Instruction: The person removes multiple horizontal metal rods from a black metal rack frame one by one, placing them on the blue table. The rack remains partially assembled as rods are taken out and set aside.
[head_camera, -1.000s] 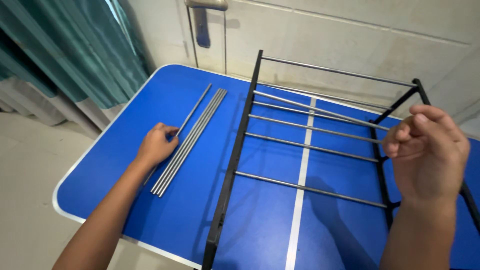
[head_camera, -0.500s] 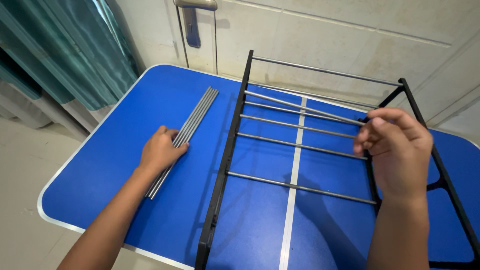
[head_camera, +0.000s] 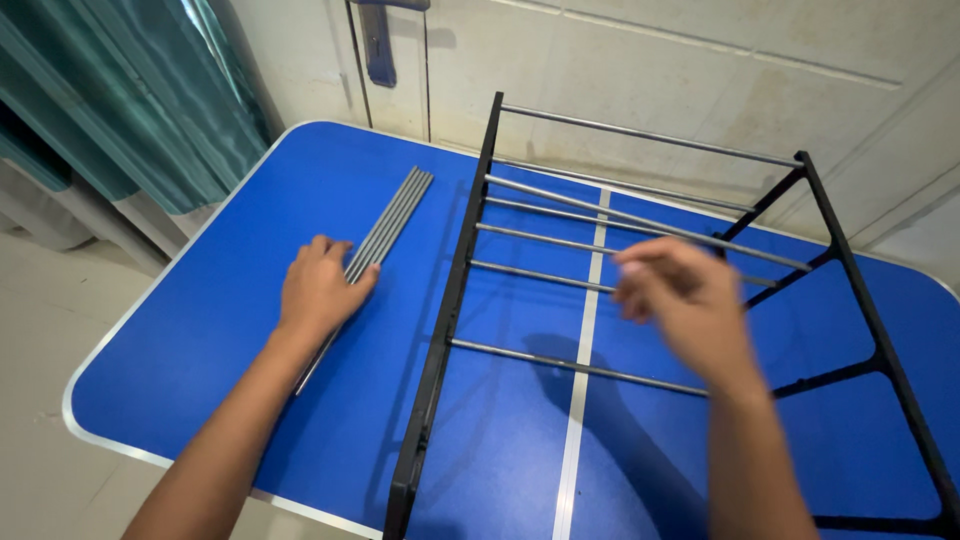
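While your left hand lay palm down on the bundle of loose grey metal rods, fingers spread flat and clasping nothing, the bundle rested on the blue folding table, left of the black rack frame. Your right hand hovered above the frame's silver cross rods, blurred, fingers loosely curled and empty; contact could not be confirmed. A white stripe crossed the table. Teal curtains hung far left.
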